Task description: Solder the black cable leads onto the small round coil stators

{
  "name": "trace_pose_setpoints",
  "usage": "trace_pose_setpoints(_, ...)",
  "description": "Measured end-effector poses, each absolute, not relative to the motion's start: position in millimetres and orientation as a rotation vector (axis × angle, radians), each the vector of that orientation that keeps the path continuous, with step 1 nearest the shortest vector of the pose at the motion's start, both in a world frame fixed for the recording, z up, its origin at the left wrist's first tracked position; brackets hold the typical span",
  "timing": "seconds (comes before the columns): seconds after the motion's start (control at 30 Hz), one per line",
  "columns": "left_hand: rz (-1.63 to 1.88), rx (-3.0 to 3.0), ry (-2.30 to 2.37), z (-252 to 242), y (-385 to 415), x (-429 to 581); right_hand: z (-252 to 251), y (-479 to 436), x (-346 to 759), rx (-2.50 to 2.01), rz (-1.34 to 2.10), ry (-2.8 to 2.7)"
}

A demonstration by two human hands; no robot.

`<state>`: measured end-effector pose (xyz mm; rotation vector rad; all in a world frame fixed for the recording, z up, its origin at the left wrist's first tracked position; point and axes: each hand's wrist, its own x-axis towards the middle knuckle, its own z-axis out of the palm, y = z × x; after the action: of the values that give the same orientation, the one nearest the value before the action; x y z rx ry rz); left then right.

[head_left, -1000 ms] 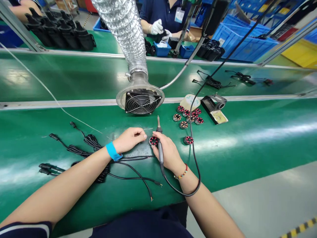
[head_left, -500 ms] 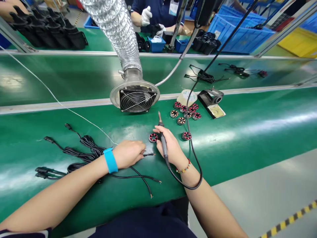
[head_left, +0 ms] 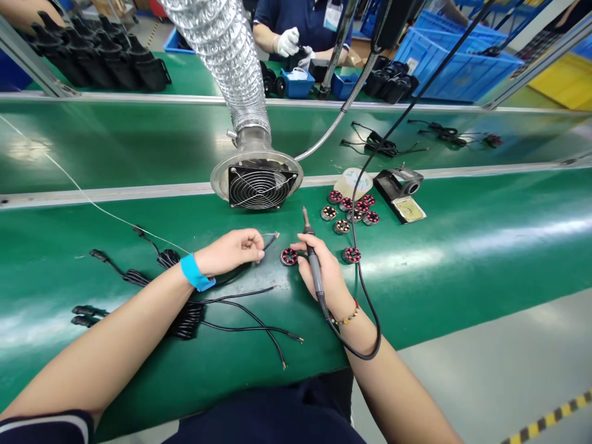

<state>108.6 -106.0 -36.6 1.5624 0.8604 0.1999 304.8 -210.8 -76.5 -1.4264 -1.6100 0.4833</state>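
My left hand is closed on a black cable, pinching it near its stripped end, which points up and right. A soldering iron lies in my right hand, its tip pointing away from me. Between my hands sits a small round motor stator with dark red windings; the fingertips of my right hand are at its right edge. Several more black cables lie under and beside my left forearm, their bare wire ends toward the middle. Another stator stands right of my right hand.
A fume extractor with a fan grille hangs ahead. Several stators cluster near the soldering iron stand. The iron's cord crosses the right side. Across the bench, a person in white gloves handles a dark part.
My left hand has moved up and away from me, lifting one cable's end from the bunch toward the stator. My right hand, with the soldering iron, has barely moved.
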Motion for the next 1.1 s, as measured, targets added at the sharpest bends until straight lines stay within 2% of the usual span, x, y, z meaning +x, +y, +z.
trace_pose_setpoints(0.13,0.233,1.438,0.867,-38,-112,113,-79,-209,300,-1.364,0.691,-1.423)
trace_pose_setpoints(0.37,0.136,1.567,0.709,-40,-117,114,-78,-208,294,-1.223,0.954,-1.142)
trace_pose_setpoints(0.83,0.099,1.641,0.654,-44,-118,114,-74,-210,290,-1.158,1.0,-1.087)
trace_pose_setpoints(1.1,0.192,1.831,0.737,-46,-120,116,-74,-210,289,-1.151,1.039,-1.017)
